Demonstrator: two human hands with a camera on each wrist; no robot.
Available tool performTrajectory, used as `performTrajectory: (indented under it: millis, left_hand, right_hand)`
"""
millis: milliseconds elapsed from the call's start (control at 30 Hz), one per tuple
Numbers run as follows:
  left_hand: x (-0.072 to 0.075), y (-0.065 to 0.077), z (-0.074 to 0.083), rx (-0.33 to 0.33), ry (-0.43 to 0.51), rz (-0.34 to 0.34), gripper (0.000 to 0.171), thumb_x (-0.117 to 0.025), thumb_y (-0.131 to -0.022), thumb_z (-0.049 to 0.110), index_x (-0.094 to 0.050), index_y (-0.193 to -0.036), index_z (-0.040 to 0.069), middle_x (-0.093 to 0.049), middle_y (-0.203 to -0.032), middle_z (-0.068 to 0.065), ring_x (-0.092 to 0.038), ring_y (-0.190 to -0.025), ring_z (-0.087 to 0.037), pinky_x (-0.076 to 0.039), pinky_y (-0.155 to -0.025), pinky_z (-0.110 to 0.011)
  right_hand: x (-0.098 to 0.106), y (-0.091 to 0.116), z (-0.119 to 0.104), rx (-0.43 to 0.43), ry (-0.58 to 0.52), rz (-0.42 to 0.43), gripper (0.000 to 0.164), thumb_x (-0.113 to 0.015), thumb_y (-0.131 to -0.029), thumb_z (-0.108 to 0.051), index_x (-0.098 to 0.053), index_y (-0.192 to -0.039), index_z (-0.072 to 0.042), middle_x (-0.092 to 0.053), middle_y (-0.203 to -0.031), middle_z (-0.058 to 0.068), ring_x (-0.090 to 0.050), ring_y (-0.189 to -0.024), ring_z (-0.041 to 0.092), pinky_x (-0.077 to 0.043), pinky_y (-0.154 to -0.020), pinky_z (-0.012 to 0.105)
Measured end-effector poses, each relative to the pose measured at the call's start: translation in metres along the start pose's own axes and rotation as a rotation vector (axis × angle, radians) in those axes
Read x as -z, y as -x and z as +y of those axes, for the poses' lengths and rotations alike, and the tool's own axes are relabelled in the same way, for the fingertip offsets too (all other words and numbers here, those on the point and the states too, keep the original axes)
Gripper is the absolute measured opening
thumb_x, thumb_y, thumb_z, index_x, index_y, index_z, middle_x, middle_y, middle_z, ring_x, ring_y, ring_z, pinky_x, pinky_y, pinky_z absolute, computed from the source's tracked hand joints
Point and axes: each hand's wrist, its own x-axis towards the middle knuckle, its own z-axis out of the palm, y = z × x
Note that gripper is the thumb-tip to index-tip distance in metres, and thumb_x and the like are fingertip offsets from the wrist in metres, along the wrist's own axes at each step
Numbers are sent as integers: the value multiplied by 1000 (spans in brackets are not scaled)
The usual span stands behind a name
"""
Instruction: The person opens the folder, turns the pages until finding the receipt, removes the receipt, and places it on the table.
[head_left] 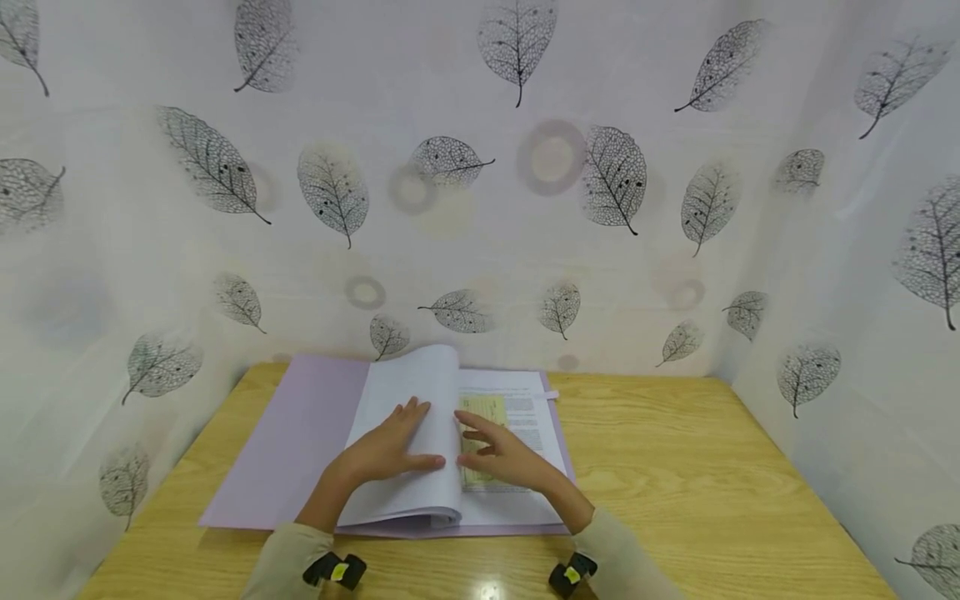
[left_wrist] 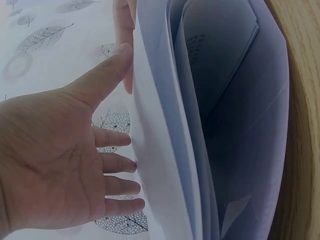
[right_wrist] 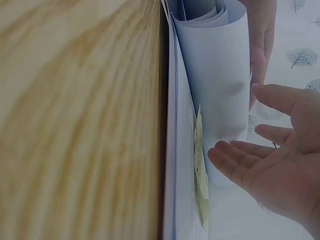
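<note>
A lavender folder (head_left: 277, 458) lies spread on the table, its cover laid out to the left. White pages (head_left: 412, 375) are turned over to the left and bulge in a rounded fold near the middle. My left hand (head_left: 378, 450) rests on these pages with its fingers straight and the thumb pointing right. Beside the fold, my right hand (head_left: 506, 454) has loosely bent fingers with nothing between them, the fingertips right at the curved paper (right_wrist: 215, 85). Under this hand, a yellow-green slip (head_left: 483, 408) lies on a printed sheet (head_left: 553, 450).
The wooden table (head_left: 675, 467) extends to both sides of the folder. A small pale tab (head_left: 551, 395) sticks out at the folder's right edge. A white curtain (head_left: 465, 242) with leaf prints hangs behind the table and along both sides.
</note>
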Motion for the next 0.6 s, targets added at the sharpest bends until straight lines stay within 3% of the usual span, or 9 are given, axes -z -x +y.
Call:
performTrajectory:
  millis: [200,600]
  left_hand:
    - [1,0,-5,3,-10,-14,104,-80,-85,47,-26,-158,-5,-15,-164,-35,-15,-152,-56,-23,-122,-67]
    - [5,-1,-16,47,-1,-106,103,-83,-83,43,-30,-155,-8,-23,-161,-37,-21,-150,-55,-23,-124,-64]
  right_hand:
    - [-1,0,0,7,6,-18,67,-58,-105,-19,-26,-161,-6,-35,-163,21,-45,-144,42,-47,-114,52]
    - [3,-2,-1,4,36,-14,61,-59,-104,-19,-33,-158,-3,-50,-151,24,-53,-137,42,-49,-111,53]
